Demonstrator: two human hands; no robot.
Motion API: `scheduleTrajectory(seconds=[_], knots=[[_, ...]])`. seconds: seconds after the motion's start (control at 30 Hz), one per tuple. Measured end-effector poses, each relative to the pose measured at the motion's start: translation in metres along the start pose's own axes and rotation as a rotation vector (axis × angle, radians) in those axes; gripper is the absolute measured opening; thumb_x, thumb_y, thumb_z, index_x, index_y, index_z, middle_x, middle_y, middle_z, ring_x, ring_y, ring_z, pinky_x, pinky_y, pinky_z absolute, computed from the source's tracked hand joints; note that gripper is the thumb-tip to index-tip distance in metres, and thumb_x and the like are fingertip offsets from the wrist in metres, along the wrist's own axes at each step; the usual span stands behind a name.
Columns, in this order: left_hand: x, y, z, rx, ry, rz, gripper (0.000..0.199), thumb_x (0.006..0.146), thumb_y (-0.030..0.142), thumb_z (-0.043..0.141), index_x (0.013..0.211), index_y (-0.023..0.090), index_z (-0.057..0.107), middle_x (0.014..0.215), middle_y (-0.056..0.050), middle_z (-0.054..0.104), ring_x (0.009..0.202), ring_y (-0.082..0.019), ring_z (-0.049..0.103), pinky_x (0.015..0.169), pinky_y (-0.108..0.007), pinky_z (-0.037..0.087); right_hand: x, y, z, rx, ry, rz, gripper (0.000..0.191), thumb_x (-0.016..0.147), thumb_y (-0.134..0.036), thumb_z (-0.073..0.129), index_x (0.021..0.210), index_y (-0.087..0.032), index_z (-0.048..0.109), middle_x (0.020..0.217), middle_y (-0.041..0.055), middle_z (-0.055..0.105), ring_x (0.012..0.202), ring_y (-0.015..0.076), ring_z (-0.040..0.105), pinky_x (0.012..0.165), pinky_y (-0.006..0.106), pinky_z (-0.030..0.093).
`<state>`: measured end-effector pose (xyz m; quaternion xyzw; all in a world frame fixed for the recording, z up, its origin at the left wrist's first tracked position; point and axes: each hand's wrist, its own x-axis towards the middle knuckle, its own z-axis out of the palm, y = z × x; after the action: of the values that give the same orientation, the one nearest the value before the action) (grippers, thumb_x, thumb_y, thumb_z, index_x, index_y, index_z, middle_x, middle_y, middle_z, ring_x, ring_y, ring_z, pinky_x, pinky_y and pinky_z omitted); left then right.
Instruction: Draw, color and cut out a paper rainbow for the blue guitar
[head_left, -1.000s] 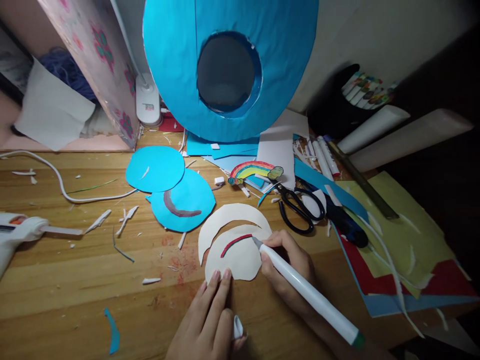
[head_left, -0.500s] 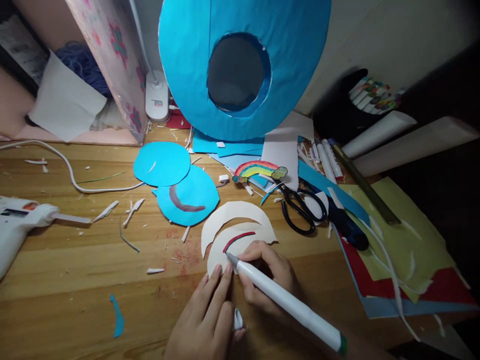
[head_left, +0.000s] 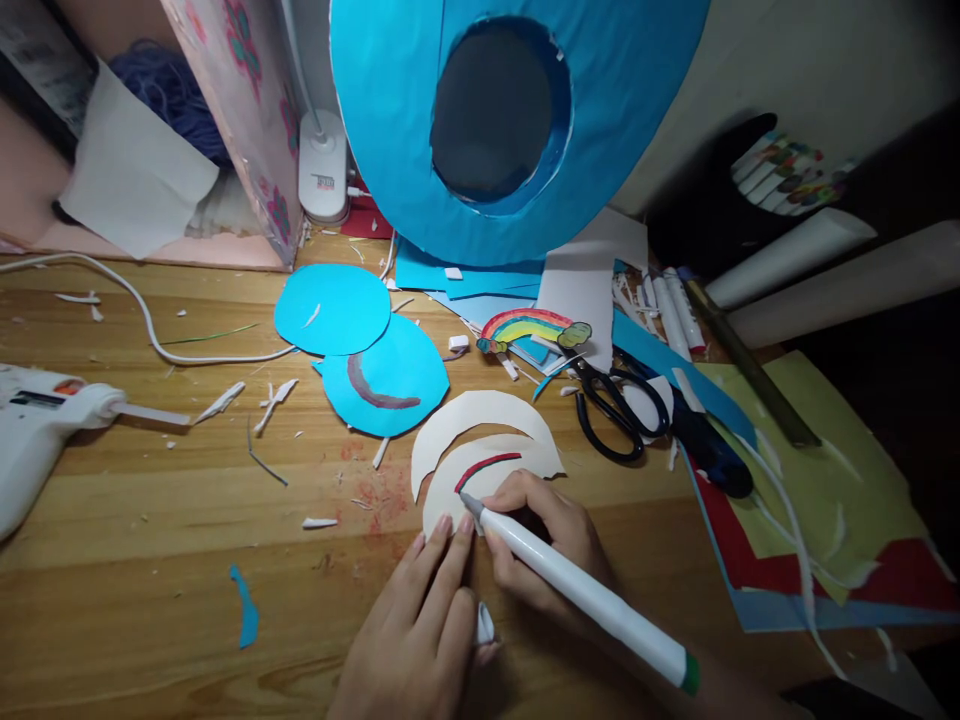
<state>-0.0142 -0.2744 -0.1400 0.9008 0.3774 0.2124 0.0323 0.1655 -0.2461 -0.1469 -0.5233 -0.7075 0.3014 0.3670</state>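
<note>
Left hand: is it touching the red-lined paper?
Touching: the head view shows the left hand with fingertips resting on the red-lined paper, near edge.

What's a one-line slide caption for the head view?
Right hand holding a white, green-ended marker at a red, dark-edged arc; left hand on the rounded off-white paper.

Warm wooden tabletop [head_left: 150, 600], grey wall [head_left: 772, 60] behind (right edge dark).

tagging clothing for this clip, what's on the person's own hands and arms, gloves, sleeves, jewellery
Both the left hand and the right hand are bare, with no gloves. No ring, bracelet or watch is visible, though some fingers are partly hidden. No sleeve or cuff shows; the dim lower edge cuts off the arms.
</note>
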Motion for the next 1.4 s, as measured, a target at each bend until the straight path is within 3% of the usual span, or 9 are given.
scheduleTrajectory(seconds=[0.2, 0.7, 0.9, 1.4], knots=[[0.0001, 0.0013, 0.0000, 0.002, -0.004, -0.001, 0.038, 0.098, 0.028, 0.031, 0.076, 0.016, 0.060, 0.121, -0.012, 0.065, 0.112, -0.024, 0.061, 0.085, -0.031, 0.057, 0.0008, -0.0012, -0.0017, -0.002, 0.000, -0.018, 0.021, 0.069, -0.010, 0.056, 0.085, -0.021, 0.052, 0.070, -0.0014, 0.055, 0.063, 0.0145, 0.056, 0.056, 0.024, 0.046], [-0.0038, 0.0029, 0.0013, -0.037, -0.037, -0.017, 0.035, 0.098, 0.026, 0.031, 0.095, 0.013, 0.064, 0.124, -0.011, 0.063, 0.114, -0.024, 0.060, 0.085, -0.034, 0.058, 0.0002, -0.0021, -0.0016, -0.032, 0.033, 0.032, 0.019, 0.069, -0.011, 0.056, 0.083, -0.022, 0.050, 0.071, -0.0010, 0.055, 0.064, 0.0148, 0.055, 0.059, 0.025, 0.046], [-0.0015, 0.0018, 0.0001, -0.043, -0.035, -0.023, 0.037, 0.098, 0.026, 0.030, 0.085, 0.015, 0.064, 0.122, -0.011, 0.064, 0.110, -0.024, 0.063, 0.082, -0.033, 0.059, 0.0003, -0.0002, -0.0028, -0.063, 0.080, 0.049, 0.018, 0.069, -0.011, 0.056, 0.082, -0.022, 0.050, 0.071, -0.0014, 0.056, 0.064, 0.0142, 0.057, 0.059, 0.024, 0.046], [-0.0027, 0.0012, -0.0011, -0.058, -0.077, -0.021, 0.035, 0.098, 0.026, 0.032, 0.086, 0.015, 0.063, 0.128, -0.012, 0.060, 0.117, -0.024, 0.058, 0.087, -0.033, 0.057, 0.0016, 0.0023, -0.0099, -0.073, 0.132, 0.134, 0.016, 0.071, -0.013, 0.057, 0.082, -0.022, 0.049, 0.073, -0.0016, 0.054, 0.066, 0.0142, 0.055, 0.062, 0.025, 0.045]])
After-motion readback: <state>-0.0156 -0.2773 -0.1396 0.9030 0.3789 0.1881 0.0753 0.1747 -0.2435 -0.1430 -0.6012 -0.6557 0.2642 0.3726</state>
